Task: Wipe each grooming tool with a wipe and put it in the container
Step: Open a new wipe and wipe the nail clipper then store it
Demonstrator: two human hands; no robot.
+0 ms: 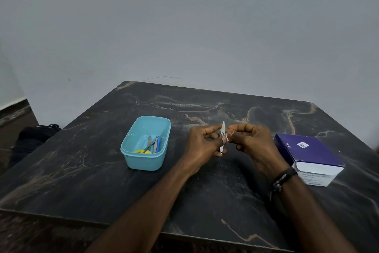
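Note:
A small silver nail clipper (222, 129) stands upright between my two hands above the middle of the dark marble table (102, 170). My left hand (202, 144) grips its lower half. My right hand (250, 142) pinches a small white wipe (226, 137) against the clipper's side. To the left stands the light blue container (131, 154). Inside it lie yellow-handled scissors (143, 151), a blue-handled tool (158, 144) and metal tools (153, 142).
A purple and white box (309, 156) lies on the table to the right of my right hand. A dark bag (34, 136) sits on the floor beyond the table's left edge. A grey wall rises behind the table.

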